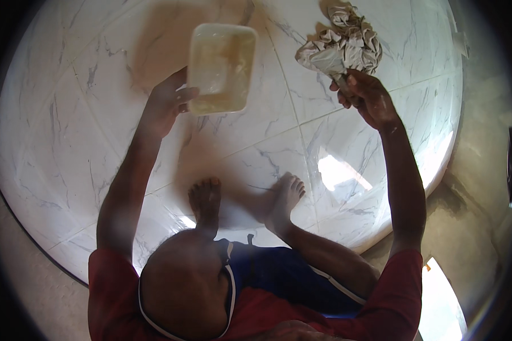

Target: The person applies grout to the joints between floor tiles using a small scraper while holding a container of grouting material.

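Gripping a tub [226, 101], the left hand [168, 101] curls partly hidden, while the right hand [371, 99] clasps a flat tool [330, 62], indistinct against crumpled cloth [362, 50].

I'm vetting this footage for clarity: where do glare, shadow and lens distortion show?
Head view: a white patch of glare sits on the tiled floor, right of the feet; a soft-edged brown shadow lies left of the shallow container. Also head view: the floor's outer edges bow, and the picture's corners go black.
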`<state>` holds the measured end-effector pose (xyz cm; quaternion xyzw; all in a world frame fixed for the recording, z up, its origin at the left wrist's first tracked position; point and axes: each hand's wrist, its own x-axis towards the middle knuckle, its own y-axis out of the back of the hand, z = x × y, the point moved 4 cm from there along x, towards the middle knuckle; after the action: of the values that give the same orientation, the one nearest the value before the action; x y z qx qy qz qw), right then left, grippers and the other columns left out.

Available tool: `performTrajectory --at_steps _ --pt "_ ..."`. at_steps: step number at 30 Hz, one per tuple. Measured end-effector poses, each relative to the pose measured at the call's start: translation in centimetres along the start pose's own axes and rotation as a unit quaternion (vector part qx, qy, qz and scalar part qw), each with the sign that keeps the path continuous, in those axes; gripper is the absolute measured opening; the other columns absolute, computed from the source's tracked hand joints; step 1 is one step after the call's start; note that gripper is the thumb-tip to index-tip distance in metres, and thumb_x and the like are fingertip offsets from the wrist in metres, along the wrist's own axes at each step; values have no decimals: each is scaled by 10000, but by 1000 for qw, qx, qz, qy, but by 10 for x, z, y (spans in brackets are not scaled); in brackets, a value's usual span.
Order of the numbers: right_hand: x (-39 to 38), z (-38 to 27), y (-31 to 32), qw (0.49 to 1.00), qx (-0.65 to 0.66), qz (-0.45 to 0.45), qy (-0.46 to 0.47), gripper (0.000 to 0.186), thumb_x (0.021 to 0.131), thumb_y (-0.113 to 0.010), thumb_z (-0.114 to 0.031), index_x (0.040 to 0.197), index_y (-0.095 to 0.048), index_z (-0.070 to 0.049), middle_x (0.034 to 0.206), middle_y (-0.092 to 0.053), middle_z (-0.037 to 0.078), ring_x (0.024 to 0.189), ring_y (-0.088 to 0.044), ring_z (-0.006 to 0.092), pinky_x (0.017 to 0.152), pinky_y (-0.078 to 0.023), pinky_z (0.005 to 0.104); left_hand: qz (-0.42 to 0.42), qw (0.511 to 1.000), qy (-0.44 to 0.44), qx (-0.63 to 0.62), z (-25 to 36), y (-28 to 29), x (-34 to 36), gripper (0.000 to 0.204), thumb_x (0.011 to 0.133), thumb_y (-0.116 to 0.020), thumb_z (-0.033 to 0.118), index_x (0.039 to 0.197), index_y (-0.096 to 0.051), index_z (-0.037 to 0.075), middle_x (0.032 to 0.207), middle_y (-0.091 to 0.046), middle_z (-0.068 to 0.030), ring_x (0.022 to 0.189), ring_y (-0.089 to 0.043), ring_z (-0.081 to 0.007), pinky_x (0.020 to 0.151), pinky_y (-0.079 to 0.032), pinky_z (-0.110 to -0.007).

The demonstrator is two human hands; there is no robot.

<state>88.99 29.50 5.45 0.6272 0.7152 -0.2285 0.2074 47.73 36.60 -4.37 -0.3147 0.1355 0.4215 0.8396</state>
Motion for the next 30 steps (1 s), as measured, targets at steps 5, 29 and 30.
performTrajectory --at_steps 5,29,30 --pt "44 26 9 997 -80 -21 6 432 1018 -677 -194 1403 -606 -10 1127 -727 86 957 -651 147 795 -527 307 169 980 -76 -75 -28 49 -15 677 966 -697 161 1568 -420 24 1463 -560 -110 1246 -603 -200 921 -561 -357" --pt "175 2 -5 623 -674 20 396 461 844 -722 -26 1283 -693 -164 1124 -672 35 1032 -635 265 906 -518 405 178 969 -145 -96 -55 88 -15 702 1003 -680 205 1547 -365 -106 1523 -514 -178 1396 -486 -263 1179 -356 -395" --pt "174 4 -3 614 -680 22 400 456 843 -716 -25 1277 -696 -164 1120 -672 34 1022 -635 264 898 -520 405 179 969 -143 -96 -55 88 -14 702 1003 -680 205 1547 -365 -106 1523 -514 -178 1396 -486 -263 1179 -356 -395"
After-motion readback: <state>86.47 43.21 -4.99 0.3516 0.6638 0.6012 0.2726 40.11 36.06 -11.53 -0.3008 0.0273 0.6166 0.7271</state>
